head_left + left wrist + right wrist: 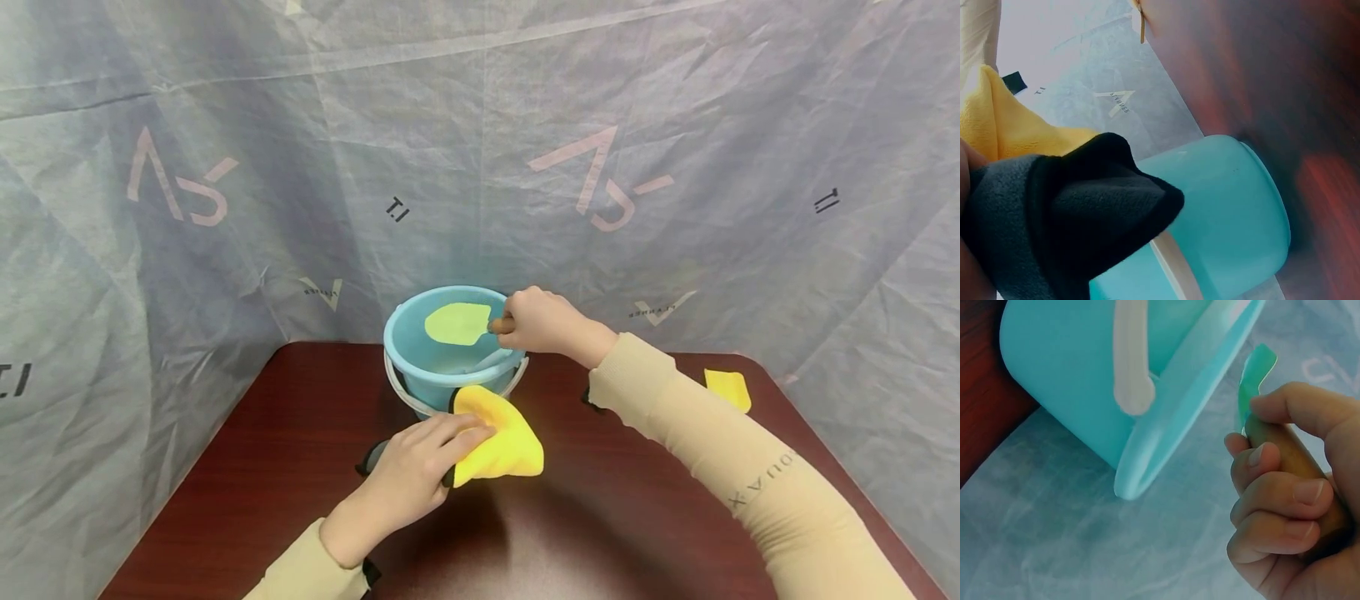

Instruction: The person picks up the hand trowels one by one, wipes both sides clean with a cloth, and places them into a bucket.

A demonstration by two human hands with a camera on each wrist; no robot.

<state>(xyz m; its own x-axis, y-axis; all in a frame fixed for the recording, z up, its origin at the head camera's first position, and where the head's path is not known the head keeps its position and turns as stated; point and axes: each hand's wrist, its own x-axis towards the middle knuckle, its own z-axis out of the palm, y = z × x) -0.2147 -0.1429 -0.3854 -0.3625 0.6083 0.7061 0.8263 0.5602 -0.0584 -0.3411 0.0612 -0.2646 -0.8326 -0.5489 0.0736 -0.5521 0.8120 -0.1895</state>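
Note:
My right hand [542, 322] grips the brown wooden handle of a small trowel [1300, 469] at the right side of the light blue bucket [442, 390]. The trowel's yellow-green blade [459, 323] shows over the bucket's opening, pointing left. In front of the bucket, my left hand [412, 462] holds a cloth [504, 440], yellow on one face and dark grey with black edging on the other. The left wrist view shows the cloth's grey side [1110, 212] overlapping the bucket. The bucket stands upright, its white handle [1132, 356] hanging down.
The bucket stands near the back edge of a dark red-brown table [262, 467]. A small yellow piece [727, 390] lies at the back right corner, beyond my right sleeve. A grey printed sheet [480, 167] hangs behind and at both sides.

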